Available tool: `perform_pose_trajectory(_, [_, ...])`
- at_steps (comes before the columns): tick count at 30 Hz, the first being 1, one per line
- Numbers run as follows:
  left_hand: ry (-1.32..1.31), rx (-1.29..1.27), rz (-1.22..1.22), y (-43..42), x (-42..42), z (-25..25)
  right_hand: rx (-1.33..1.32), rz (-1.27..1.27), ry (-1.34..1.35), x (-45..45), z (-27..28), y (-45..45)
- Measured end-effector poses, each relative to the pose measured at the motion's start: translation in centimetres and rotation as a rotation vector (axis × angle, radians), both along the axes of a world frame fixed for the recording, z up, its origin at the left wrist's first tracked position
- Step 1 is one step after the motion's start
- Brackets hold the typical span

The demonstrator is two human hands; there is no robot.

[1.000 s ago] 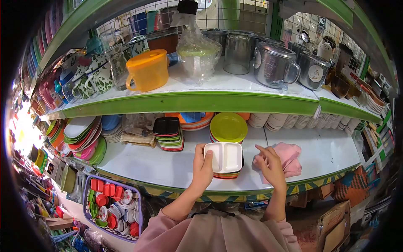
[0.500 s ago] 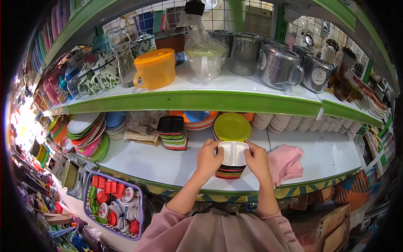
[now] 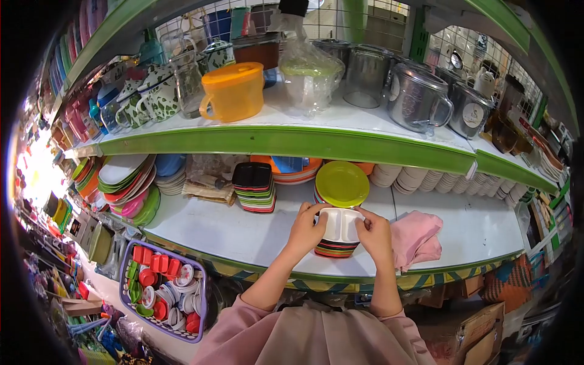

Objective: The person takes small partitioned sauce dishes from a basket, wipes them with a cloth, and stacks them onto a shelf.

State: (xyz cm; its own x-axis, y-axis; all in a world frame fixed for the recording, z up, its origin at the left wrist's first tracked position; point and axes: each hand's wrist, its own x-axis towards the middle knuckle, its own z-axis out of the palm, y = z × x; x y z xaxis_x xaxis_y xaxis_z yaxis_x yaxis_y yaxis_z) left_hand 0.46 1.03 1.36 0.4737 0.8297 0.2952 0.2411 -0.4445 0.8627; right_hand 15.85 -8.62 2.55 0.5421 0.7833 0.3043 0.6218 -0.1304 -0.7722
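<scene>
Since a second ago, the right hand (image 3: 373, 231) has come across from beside the folded cloth to meet the left hand (image 3: 308, 226), so the white two-compartment dish (image 3: 340, 226), then held by the left hand alone, is gripped from both sides. It lies just in front of the lime-green plate (image 3: 342, 184), above a neat stack of coloured dishes (image 3: 336, 249); whether its base rests fully on them cannot be told.

Handling it well, I judge, means equal pressure from both sides, the dish kept level and its edges squared with those beneath. Pushing the far rim hard could nudge the lime-green plate, so small, even corrections seem best.

Each hand pinches a side of the dish: thumb along the near side, index finger reaching to a far corner. The other fingers are largely hidden. Both forearms reach forward and converge toward the dish, the left slanting more, the right nearly straight ahead, with pink sleeves (image 3: 406, 333) ending below the wrists.

Farther out, the pink cloth (image 3: 417, 238) lies to the right of the lime-green plate and nearer the person; a stack of black-topped square dishes (image 3: 253, 188) stands to the plate's left.
</scene>
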Motion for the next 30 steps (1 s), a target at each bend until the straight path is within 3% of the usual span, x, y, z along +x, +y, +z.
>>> perform_pose_trajectory(9, [-0.280, 0.040, 0.126, -1.1, -5.8, 2.1, 0.328, -0.105, -0.293, -6.0, 5.3, -0.9])
perform_pose_trajectory(13, [-0.318, 0.050, 0.321, -1.8, -12.6, 3.1, 0.587, 0.066, -0.248, -12.7, 5.2, 1.6])
perform_pose_trajectory(17, [-0.338, 0.049, 0.635, -2.9, -20.7, 2.6, 0.647, 0.402, -0.160, -21.3, 3.7, 5.8])
perform_pose_trajectory(20, [-0.427, 0.028, 0.852, -3.9, -27.1, 0.5, 0.644, 0.596, -0.107, -28.1, 1.7, 9.1])
perform_pose_trajectory(24, [-0.534, 0.015, 1.143, -4.5, -35.5, -4.2, 0.448, 0.793, 0.019, -37.2, -2.8, 12.4])
perform_pose_trajectory(28, [-0.686, -0.110, 1.312, -4.2, -43.4, -10.1, 0.235, 0.959, 0.053, -45.0, -8.3, 15.4])
perform_pose_trajectory(30, [-0.634, -0.112, 1.395, -3.3, -46.9, -13.5, 0.170, 0.990, 0.021, -48.4, -12.5, 17.3])
